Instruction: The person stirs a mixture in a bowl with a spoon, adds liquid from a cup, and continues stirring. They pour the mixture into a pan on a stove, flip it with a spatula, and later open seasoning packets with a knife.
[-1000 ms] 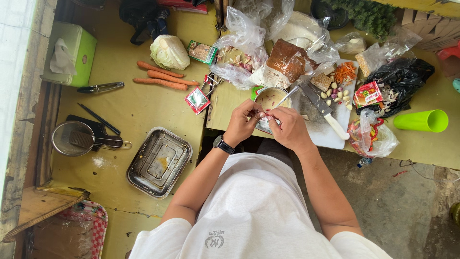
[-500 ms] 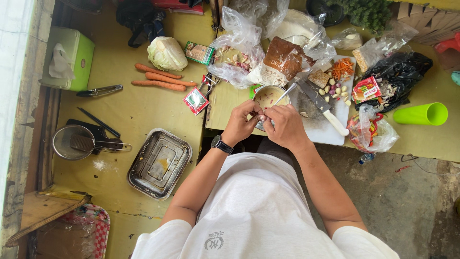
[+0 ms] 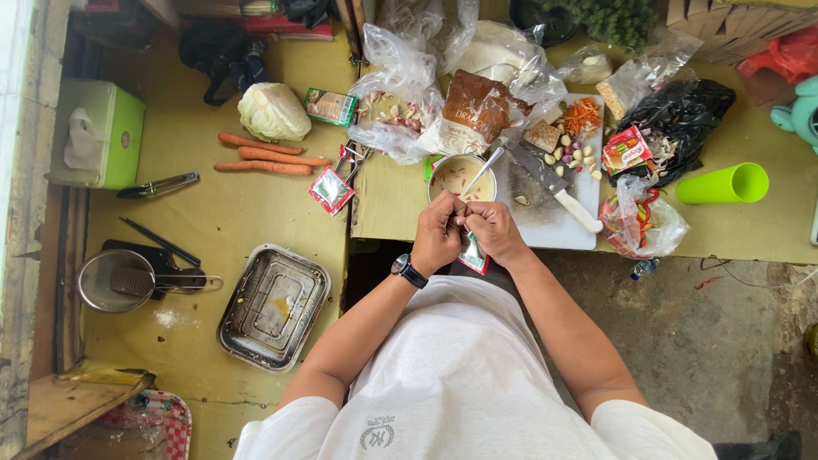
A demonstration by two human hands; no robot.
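Head view. Against the frame half a second back, both hands sit closer to the body, just off the near table edge, and the small red-and-green sachet (image 3: 474, 253) now hangs visibly below the fingers; before, it was hidden between them. The whole scene has slid a little left and up in frame (camera shift, not the objects).

Left hand (image 3: 437, 234) and right hand (image 3: 492, 232) are pressed together, fingertips pinched on the sachet's top edge, which they hold between them in front of the small metal bowl (image 3: 461, 176). Black watch (image 3: 408, 271) on the left wrist.

Bowl: round, thin steel, filled with pale creamy liquid with flecks in it; a metal spoon (image 3: 482, 170) leans out over its right rim. Just right of it, a white cutting board (image 3: 545, 223), flat, smudged grey, carrying a knife (image 3: 551, 186) with a dark blade and white handle, peeled garlic cloves (image 3: 579, 157) and shredded carrot (image 3: 583, 116).

Behind the bowl, crinkled clear plastic bags (image 3: 392, 111) and a brown paper packet (image 3: 474, 109). Far right, a smooth lime-green plastic cup (image 3: 722, 184) lies on its side.

Left table, matte yellow: three whole carrots (image 3: 268, 156), a pale cabbage (image 3: 273, 112), a dented rectangular steel tray (image 3: 273, 308) with an orange smear, a round mesh strainer (image 3: 115, 279), metal tongs (image 3: 158, 186), a green box (image 3: 95, 135) with a tissue sticking out.
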